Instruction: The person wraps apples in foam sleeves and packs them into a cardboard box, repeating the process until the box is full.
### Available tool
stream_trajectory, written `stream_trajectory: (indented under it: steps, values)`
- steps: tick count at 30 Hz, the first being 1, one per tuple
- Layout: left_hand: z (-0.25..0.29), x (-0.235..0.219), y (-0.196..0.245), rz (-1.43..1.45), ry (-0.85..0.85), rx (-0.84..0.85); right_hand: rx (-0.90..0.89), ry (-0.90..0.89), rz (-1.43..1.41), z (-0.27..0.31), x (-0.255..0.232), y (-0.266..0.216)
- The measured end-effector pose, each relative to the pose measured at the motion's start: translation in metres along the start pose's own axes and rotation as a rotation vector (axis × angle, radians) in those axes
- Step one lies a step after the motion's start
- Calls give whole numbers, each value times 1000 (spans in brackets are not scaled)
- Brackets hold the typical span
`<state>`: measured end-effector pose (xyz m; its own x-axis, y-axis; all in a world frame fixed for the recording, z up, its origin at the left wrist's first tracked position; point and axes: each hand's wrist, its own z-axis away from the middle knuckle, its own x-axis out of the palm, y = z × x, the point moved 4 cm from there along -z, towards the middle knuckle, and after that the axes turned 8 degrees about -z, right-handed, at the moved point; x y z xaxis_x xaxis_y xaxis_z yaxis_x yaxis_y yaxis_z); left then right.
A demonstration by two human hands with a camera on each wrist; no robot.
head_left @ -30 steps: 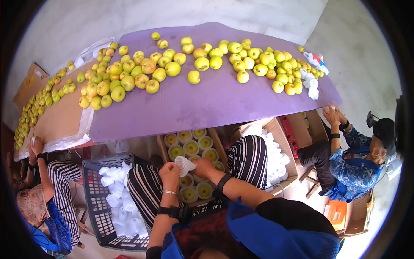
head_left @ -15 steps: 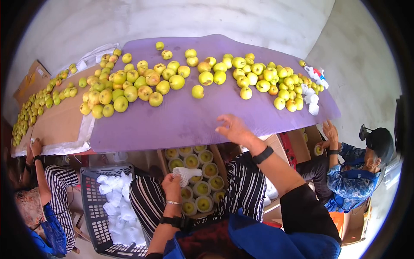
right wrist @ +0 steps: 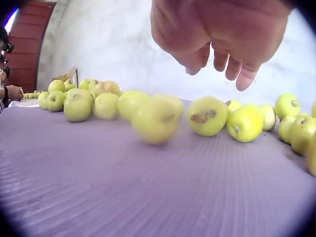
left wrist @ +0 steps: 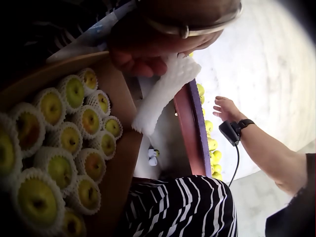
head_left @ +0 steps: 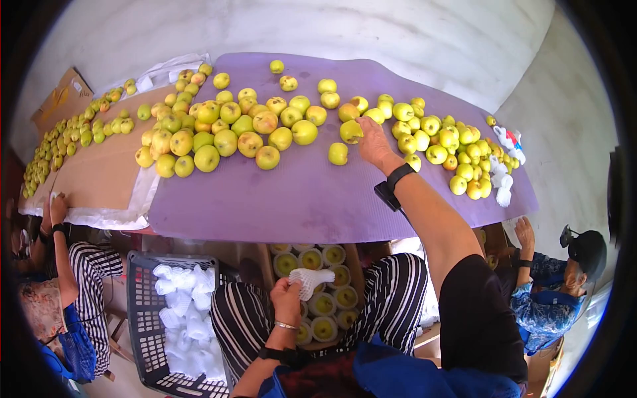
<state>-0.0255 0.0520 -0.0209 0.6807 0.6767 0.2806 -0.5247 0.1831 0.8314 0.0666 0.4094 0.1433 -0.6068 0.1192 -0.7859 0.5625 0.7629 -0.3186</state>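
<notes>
My left hand pinches a white foam net above the box of netted apples; in the left wrist view the net hangs from the fingers of that hand. My right hand is stretched over the purple table, at an apple with a brown mark. In the right wrist view the hand hangs above the marked apple with its fingers extended downward, a gap showing between them and the fruit.
Many loose apples spread along the table's far side. A black crate of foam nets stands left of my legs, the cardboard box between them. Other people sit at both sides.
My right hand has left the foam net, risen from the lap and reached forward across the table to the apples. The left hand still holds the net. The head view has shifted.
</notes>
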Motion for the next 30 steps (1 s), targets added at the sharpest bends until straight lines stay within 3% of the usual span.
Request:
stream_trajectory:
  steps: [6,7,9,12,14,16,18,30]
  values:
    - [1,1,5,38,-4,-33,78,-172,108,-11,38,35]
    - [2,2,6,61,-11,-30,77,-178,107,-13,31,24]
    - [2,4,7,92,-18,-33,304,-224,160,-15,11,15]
    - [3,7,7,98,-28,-29,309,-86,203,-4,-2,8]
    - [4,8,9,97,-34,-26,258,-92,283,7,17,38]
    - [5,8,10,95,-38,-32,206,-97,361,11,14,29]
    - [6,8,10,94,-45,-35,495,-193,-116,23,11,25]
    - [9,8,10,65,-39,-65,602,-138,-359,57,0,18]
